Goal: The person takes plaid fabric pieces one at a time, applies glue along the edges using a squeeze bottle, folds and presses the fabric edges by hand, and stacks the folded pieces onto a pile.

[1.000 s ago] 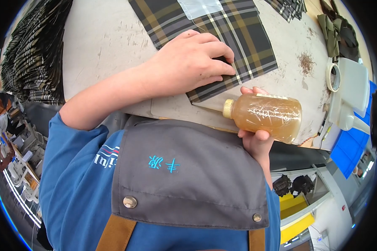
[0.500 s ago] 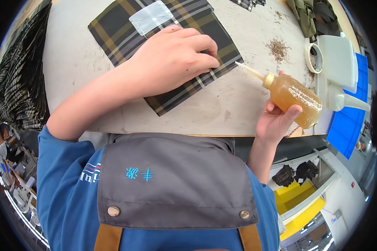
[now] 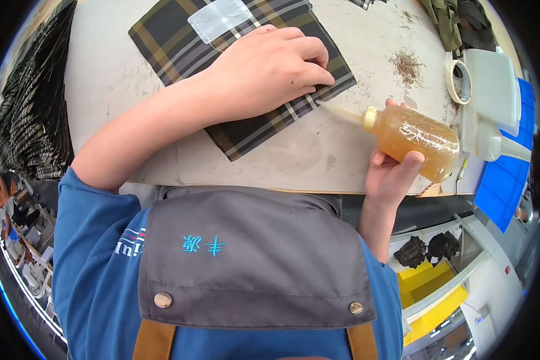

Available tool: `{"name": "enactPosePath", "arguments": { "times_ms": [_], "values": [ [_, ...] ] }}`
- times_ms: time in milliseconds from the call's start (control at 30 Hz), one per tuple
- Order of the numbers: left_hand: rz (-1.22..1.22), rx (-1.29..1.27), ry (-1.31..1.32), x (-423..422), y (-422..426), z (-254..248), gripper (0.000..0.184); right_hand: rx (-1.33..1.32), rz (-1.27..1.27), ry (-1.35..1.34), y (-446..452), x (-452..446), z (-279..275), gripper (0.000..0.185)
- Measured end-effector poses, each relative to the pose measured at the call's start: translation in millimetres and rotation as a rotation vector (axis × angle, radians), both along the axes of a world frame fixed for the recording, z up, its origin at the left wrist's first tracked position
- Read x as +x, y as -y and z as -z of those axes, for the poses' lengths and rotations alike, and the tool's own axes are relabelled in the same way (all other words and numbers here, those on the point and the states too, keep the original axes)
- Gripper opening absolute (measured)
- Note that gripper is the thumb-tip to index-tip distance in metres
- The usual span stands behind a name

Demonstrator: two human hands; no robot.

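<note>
A dark plaid fabric piece (image 3: 240, 135) with olive and white stripes lies on the table, a whitish translucent patch (image 3: 219, 21) on its far part. My left hand (image 3: 276, 69) rests over the cloth with curled fingers, thumb and forefinger pinched at it near the right edge; the fingertips are partly hidden. In my right hand (image 3: 396, 171) is a squeeze bottle (image 3: 417, 141) of amber liquid, tilted on its side. Its long pale nozzle points left, and the blurred tip is at the fabric's near right edge, just below my left thumb.
A tall stack of plaid cloth (image 3: 30, 102) stands at the left. Brown scraps (image 3: 407, 67) lie on the table (image 3: 342, 162). On the right are a tape roll (image 3: 459, 83), a white plastic container (image 3: 492, 90), a blue tray (image 3: 501, 186) and olive cloth (image 3: 443, 24).
The bottle has moved left and slightly down, bringing its nozzle tip to the fabric's near edge. My left hand has shifted a little right and up.
</note>
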State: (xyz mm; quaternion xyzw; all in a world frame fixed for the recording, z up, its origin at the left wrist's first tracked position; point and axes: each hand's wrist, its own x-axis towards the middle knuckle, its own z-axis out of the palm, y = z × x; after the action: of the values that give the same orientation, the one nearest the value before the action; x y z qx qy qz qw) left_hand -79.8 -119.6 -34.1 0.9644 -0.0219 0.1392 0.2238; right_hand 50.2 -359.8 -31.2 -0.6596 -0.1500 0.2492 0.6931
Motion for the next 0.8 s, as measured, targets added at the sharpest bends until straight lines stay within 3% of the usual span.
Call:
{"name": "enactPosePath", "arguments": {
  "times_ms": [233, 467, 567, 633, 733, 800],
  "values": [
    [-0.001, -0.009, 0.026, -0.6, 0.0, 4.7, 0.028, -0.070, -0.123, -0.079, -3.3, -23.0, -5.1, 0.119],
    [0.025, 0.000, 0.017, -3.2, -1.3, -2.3, 0.031, 0.044, -0.206, -0.244, -1.2, -29.9, -2.9, 0.109],
    [-0.038, 0.082, -0.049, -12.4, 0.9, -16.7, 0.025, 0.281, -0.271, -0.470, 8.1, -13.6, 2.8, 0.107],
    [-0.025, 0.154, -0.085, -18.5, 6.2, -20.7, 0.023, 0.758, -0.258, -0.868, 4.4, 2.7, -1.0, 0.086],
    [-0.018, 0.274, -0.047, -20.7, 13.9, -19.7, 0.021, 0.931, -0.154, -1.090, 12.4, 26.6, 2.1, 0.074],
    [-0.025, 0.377, -0.078, -20.5, 19.3, -22.2, 0.020, 0.962, -0.211, -1.099, 19.6, 44.1, 5.4, 0.070]
  ]
}}
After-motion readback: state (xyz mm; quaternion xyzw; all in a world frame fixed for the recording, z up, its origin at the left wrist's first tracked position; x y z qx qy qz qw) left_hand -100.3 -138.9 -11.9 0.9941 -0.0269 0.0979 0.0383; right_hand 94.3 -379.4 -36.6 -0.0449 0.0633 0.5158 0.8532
